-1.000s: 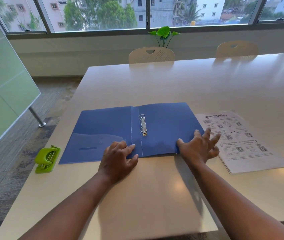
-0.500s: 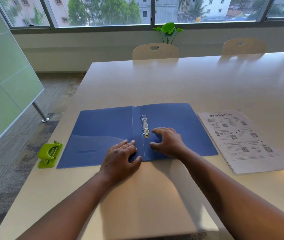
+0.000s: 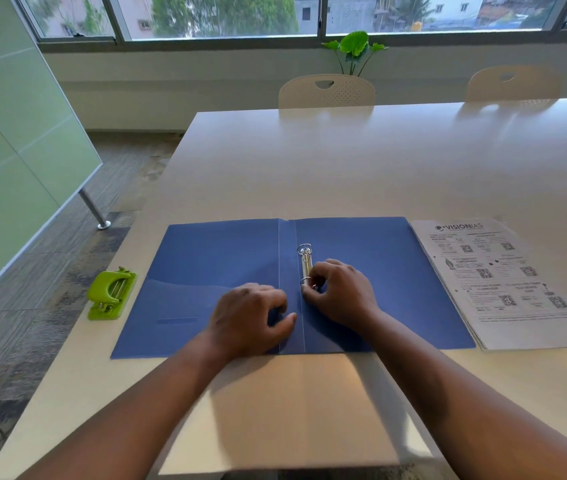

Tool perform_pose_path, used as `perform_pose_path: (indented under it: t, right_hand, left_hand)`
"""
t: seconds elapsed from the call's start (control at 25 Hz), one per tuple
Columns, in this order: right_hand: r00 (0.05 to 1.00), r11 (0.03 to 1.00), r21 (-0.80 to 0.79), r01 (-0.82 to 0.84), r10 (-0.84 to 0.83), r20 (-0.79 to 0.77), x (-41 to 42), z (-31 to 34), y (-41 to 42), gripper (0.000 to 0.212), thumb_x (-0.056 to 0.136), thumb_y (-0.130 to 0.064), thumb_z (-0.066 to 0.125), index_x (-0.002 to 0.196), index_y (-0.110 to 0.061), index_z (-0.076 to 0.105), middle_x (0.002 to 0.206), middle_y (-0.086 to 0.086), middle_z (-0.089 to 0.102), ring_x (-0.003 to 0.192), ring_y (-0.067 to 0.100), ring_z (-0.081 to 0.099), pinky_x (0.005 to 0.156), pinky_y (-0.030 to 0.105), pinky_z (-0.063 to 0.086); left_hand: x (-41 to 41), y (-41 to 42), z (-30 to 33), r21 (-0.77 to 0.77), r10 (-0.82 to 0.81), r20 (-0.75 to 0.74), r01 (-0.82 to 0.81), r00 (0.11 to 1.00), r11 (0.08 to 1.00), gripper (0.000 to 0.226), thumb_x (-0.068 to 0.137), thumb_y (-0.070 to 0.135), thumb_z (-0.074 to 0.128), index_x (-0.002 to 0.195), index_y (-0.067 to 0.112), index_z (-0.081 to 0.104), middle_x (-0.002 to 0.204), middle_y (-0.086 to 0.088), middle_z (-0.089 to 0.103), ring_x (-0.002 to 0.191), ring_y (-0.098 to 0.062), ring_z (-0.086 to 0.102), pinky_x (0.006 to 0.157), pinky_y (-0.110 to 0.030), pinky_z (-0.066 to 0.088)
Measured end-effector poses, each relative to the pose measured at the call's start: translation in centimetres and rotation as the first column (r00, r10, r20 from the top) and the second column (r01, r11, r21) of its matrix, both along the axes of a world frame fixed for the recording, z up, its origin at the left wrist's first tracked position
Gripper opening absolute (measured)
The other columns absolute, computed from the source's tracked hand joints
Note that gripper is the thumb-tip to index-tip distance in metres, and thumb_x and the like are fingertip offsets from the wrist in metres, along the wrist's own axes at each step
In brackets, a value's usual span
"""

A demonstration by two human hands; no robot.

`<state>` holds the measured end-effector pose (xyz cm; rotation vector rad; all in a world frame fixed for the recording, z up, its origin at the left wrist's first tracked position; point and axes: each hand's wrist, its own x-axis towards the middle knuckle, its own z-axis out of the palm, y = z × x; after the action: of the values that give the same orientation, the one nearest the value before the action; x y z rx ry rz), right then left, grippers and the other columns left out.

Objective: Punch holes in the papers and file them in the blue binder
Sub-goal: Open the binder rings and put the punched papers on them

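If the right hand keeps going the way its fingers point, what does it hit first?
The right hand points left toward the spine, fingertips already at the near ring of the blue binder. That ring is first, apparently touching already; past it lies the left hand.

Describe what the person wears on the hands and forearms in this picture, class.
Nothing is worn. The left hand and right hand are bare: no gloves, rings, watch or bracelets show. Both forearms are uncovered up to the picture's lower edge, with no sleeve in view.
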<state>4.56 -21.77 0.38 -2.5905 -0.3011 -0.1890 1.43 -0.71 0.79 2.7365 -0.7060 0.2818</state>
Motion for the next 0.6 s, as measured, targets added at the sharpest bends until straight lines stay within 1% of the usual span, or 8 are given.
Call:
perform_pose_path:
  t: [0.08,0.16,0.2,0.24,0.32,0.4,0.48,0.6]
  right_hand:
    - [1.0,1.0,-0.007,-0.028,0.028,0.014,-0.2,-0.1,-0.1,0.021,0.091,-0.044,0.061,0.082,-0.025,0.063,0.08,-0.008,0.059,0.068,0.013,0.057,0.062,0.032,0.051]
    - [0.999,0.999,0.0,-0.043,0.043,0.02,-0.5,-0.3,-0.3,0.019,0.092,-0.041,0.061,0.085,-0.024,0.063,0.082,-0.008,0.058,0.068,0.013,0.057,0.063,0.034,0.052]
    - [0.999,0.999,0.003,-0.048,0.048,0.019,-0.7,-0.4,-0.3,0.017,0.093,-0.039,0.061,0.086,-0.023,0.064,0.083,-0.007,0.058,0.068,0.014,0.057,0.064,0.035,0.053]
    - [0.998,0.999,0.007,-0.054,0.054,0.02,-0.8,-0.4,-0.3,0.015,0.093,-0.037,0.062,0.088,-0.023,0.065,0.084,-0.007,0.058,0.069,0.013,0.057,0.064,0.036,0.053]
    - [0.998,0.998,0.021,-0.064,0.064,0.016,-1.1,-0.6,-0.4,0.013,0.094,-0.037,0.062,0.091,-0.025,0.067,0.086,-0.009,0.059,0.07,0.011,0.057,0.065,0.034,0.052]
    - [0.998,0.997,0.041,-0.064,0.063,0.017,-1.6,-0.7,-0.3,0.014,0.094,-0.039,0.062,0.094,-0.027,0.069,0.087,-0.01,0.06,0.07,0.01,0.057,0.065,0.032,0.052]
    - [0.998,0.996,0.069,-0.052,0.051,0.022,-2.1,-1.0,-0.2,0.016,0.092,-0.04,0.062,0.095,-0.028,0.072,0.088,-0.012,0.063,0.07,0.01,0.058,0.065,0.032,0.051]
    - [0.999,0.995,0.098,-0.024,0.02,0.043,-2.8,-1.2,0.0,0.019,0.089,-0.042,0.061,0.092,-0.027,0.072,0.086,-0.011,0.066,0.071,0.011,0.061,0.065,0.037,0.054]
  left_hand:
    - [1.2,-0.6,0.6,-0.037,0.001,-0.032,-0.002,0.999,0.999,0.038,0.086,0.061,0.056,0.074,0.025,0.061,0.066,0.012,0.061,0.061,-0.007,0.056,0.061,-0.031,0.052]
    - [2.3,-1.3,0.9,-0.122,-0.001,-0.093,-0.011,0.996,0.992,0.033,0.084,0.06,0.06,0.079,0.028,0.061,0.072,0.013,0.064,0.064,-0.005,0.058,0.062,-0.03,0.051]
    - [2.7,-1.6,0.8,-0.166,-0.014,-0.117,-0.005,0.993,0.986,0.03,0.082,0.06,0.062,0.085,0.03,0.061,0.08,0.014,0.066,0.071,-0.005,0.058,0.066,-0.029,0.05]
    - [3.0,-1.8,0.6,-0.19,-0.025,-0.128,0.0,0.991,0.982,0.035,0.081,0.06,0.062,0.096,0.029,0.063,0.093,0.012,0.067,0.082,-0.006,0.059,0.074,-0.029,0.05]
    - [3.6,-1.9,-0.1,-0.164,-0.031,-0.152,0.005,0.988,0.987,0.063,0.077,0.064,0.056,0.125,0.023,0.06,0.129,0.004,0.061,0.119,-0.014,0.053,0.1,-0.034,0.046]
    - [3.8,-2.0,-0.6,-0.083,0.0,-0.231,-0.02,0.973,0.996,0.085,0.077,0.067,0.05,0.148,0.021,0.045,0.158,0.0,0.04,0.149,-0.019,0.029,0.122,-0.041,0.029]
    - [3.6,-2.1,-1.2,-0.001,0.044,-0.27,-0.046,0.962,0.999,0.091,0.079,0.068,0.047,0.157,0.022,0.033,0.167,0.0,0.026,0.156,-0.018,0.013,0.127,-0.04,0.015]
    - [3.0,-2.0,-2.0,-0.009,0.067,-0.238,-0.071,0.969,0.997,0.094,0.079,0.074,0.037,0.156,0.02,0.036,0.167,0.002,0.028,0.156,-0.014,0.015,0.127,-0.037,0.015]
